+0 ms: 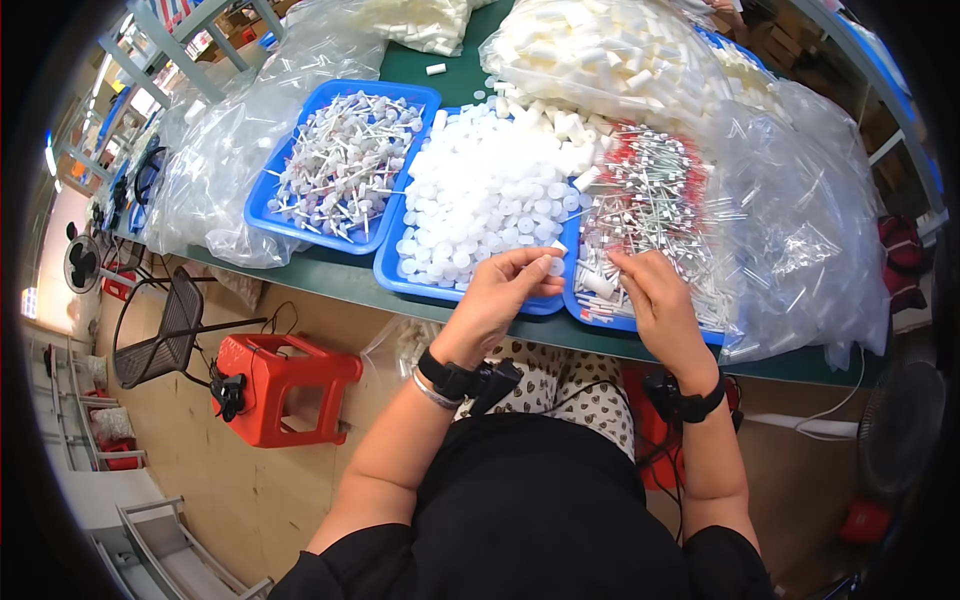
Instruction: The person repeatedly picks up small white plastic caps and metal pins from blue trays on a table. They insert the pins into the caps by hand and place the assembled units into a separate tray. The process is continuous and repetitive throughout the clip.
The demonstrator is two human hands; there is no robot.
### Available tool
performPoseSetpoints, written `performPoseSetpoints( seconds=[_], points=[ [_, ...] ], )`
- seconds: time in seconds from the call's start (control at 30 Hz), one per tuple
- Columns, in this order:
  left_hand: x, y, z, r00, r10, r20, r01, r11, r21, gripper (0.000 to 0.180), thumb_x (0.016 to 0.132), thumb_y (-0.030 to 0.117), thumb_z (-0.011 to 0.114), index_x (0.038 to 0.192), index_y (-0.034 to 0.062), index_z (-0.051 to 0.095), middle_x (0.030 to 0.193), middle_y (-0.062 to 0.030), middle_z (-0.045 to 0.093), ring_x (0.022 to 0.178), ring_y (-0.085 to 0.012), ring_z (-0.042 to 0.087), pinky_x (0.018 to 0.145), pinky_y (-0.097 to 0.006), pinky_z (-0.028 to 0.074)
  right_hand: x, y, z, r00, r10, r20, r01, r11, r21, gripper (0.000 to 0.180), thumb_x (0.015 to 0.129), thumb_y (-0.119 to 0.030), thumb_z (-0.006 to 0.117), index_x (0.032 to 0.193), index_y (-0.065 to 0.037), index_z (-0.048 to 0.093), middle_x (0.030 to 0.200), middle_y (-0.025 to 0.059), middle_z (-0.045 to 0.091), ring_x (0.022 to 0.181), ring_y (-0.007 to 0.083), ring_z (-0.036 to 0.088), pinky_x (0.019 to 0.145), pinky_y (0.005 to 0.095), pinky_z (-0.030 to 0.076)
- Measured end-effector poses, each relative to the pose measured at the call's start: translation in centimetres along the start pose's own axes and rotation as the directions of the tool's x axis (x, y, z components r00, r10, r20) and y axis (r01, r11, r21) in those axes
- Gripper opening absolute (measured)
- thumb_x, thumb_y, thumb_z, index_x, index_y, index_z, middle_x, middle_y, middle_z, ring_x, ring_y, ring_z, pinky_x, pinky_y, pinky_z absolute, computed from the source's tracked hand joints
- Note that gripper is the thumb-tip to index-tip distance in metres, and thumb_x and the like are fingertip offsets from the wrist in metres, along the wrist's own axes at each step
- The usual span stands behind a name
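My left hand (503,292) hovers over the near edge of the middle blue tray (392,272) and pinches a small white round cap (555,266) between thumb and fingers. That tray is heaped with white caps (480,195). My right hand (653,296) rests on the right blue tray (600,318), fingers curled into a pile of thin clear tubes with red and green ends (650,200); what it grips is hidden by the fingers. The two hands are a short gap apart.
A left blue tray (262,205) holds white sticks with round heads (345,160). Clear plastic bags of white parts (600,55) crowd the back and right of the green table (330,272). A red stool (285,385), a black mesh chair (160,335) and a fan (82,262) stand at left.
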State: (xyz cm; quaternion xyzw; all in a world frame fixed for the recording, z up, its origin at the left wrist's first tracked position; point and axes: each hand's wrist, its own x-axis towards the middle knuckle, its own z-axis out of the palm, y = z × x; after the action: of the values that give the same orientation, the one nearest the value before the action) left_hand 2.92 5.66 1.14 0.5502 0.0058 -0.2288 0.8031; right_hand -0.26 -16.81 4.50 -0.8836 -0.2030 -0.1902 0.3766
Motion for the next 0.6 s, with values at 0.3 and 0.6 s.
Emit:
performPoseSetpoints(
  seconds=[0.3, 0.6],
  points=[
    [-0.4, -2.1, 1.7, 0.992, -0.064, 0.113, 0.105, 0.907, -0.408, 0.033, 0.098, 0.017, 0.062, 0.124, -0.0040, 0.057, 0.109, -0.0098, 0.066, 0.098, -0.0160, 0.067, 0.088, -0.025, 0.056, -0.7, -1.0, -0.5, 0.995, -0.054, 0.079, 0.057, 0.998, -0.039, 0.015, 0.083, -0.004, 0.071, 0.098, -0.001, 0.067, 0.082, 0.0116, 0.066, 0.073, 0.0284, 0.063, 0.064, 0.0371, 0.050],
    [-0.7, -2.2, 1.9, 0.992, -0.086, 0.094, 0.118, 0.901, -0.417, 0.032, 0.098, 0.018, 0.063, 0.121, -0.0028, 0.060, 0.106, -0.0078, 0.066, 0.094, -0.0142, 0.066, 0.087, -0.025, 0.055, -0.8, -1.0, -0.7, 0.990, -0.127, 0.064, 0.137, 0.972, -0.189, 0.018, 0.082, -0.001, 0.069, 0.100, -0.003, 0.067, 0.079, 0.0103, 0.062, 0.072, 0.0277, 0.061, 0.062, 0.0376, 0.049]
  ],
)
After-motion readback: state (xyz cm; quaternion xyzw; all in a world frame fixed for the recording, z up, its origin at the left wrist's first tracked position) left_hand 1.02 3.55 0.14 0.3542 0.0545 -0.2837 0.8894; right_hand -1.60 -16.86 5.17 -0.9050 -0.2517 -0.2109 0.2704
